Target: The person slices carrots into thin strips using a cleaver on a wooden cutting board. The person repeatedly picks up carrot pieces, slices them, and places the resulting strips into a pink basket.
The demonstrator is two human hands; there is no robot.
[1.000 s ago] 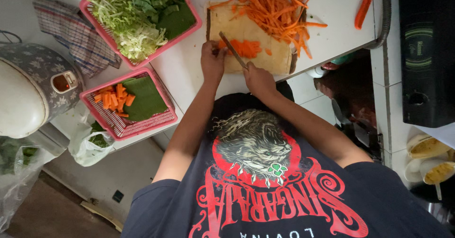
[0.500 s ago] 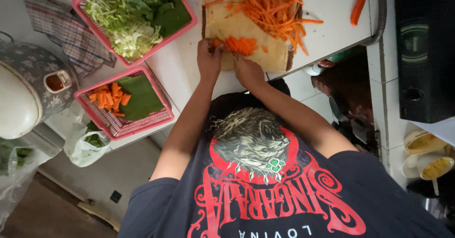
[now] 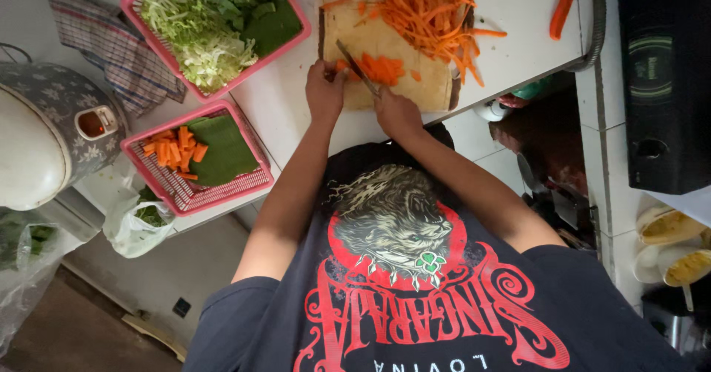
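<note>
Right hand (image 3: pixel 396 113) clenched on knife (image 3: pixel 355 67), blade angled over carrot pieces (image 3: pixel 381 68) on cutting board (image 3: pixel 370 35) at counter (image 3: pixel 518 9) near edge. Left hand (image 3: pixel 324 91) presses carrot pieces at board's near-left corner. Carrot strips (image 3: pixel 429 5) heaped at board's far side.

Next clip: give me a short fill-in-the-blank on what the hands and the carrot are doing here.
1. The right hand holds a ____ over the wooden cutting board.
2. The left hand steadies a piece of orange ____ on that board.
3. The thin orange carrot strips lie heaped at the board's ____ end from the person.
4. The small pink plastic basket holds carrot chunks and a folded ____ leaf.

Missing words: knife; carrot; far; green
</note>
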